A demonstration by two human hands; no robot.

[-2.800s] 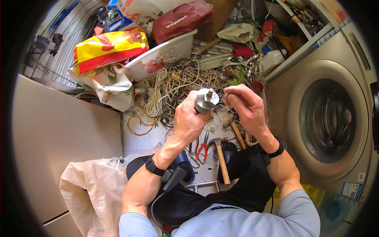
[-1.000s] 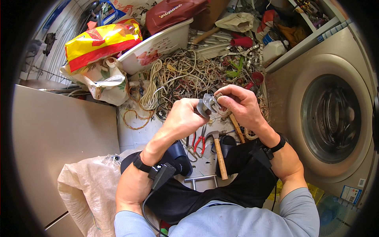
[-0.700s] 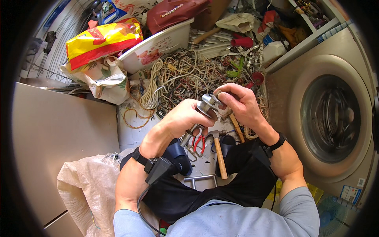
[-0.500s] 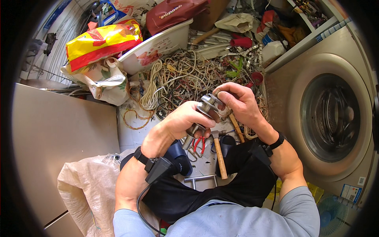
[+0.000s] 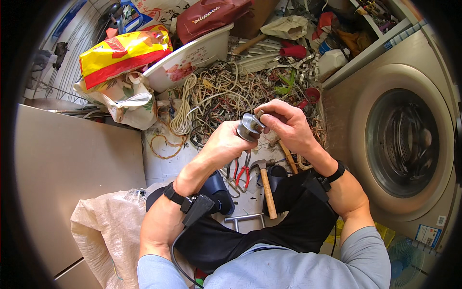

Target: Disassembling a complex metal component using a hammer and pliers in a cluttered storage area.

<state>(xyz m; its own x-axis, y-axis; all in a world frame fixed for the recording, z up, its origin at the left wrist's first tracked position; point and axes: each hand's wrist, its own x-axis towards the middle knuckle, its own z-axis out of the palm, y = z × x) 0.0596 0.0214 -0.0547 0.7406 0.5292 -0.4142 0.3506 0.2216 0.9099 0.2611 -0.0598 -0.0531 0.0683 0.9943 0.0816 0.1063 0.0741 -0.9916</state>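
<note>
Above the floor, between my knees and the wire heap, my left hand (image 5: 225,143) is closed around a shiny round metal fitting (image 5: 248,129) with disc-shaped flanges. Its exact kind cannot be made out, and my fingers cover its lower part. My right hand (image 5: 285,126) pinches the upper right end of the same fitting, at a small brownish piece, between thumb and fingers. Below the hands lie red-handled pliers (image 5: 244,177) and a claw hammer (image 5: 267,188) with a wooden handle. A silver metal handle (image 5: 244,217) rests on the floor nearer to me.
A large tangle of wires (image 5: 240,91) spreads ahead of me. The washing machine (image 5: 353,144) stands at right, a grey flat-sided cabinet (image 5: 77,164) at left. A woven sack (image 5: 98,231) is by my left arm. A white tub (image 5: 192,55) and a yellow-red bag (image 5: 125,50) sit behind.
My left hand has shifted its grip, and the fitting has turned so its lower cylinder no longer shows. My right hand has moved slightly left, still at its upper end.
</note>
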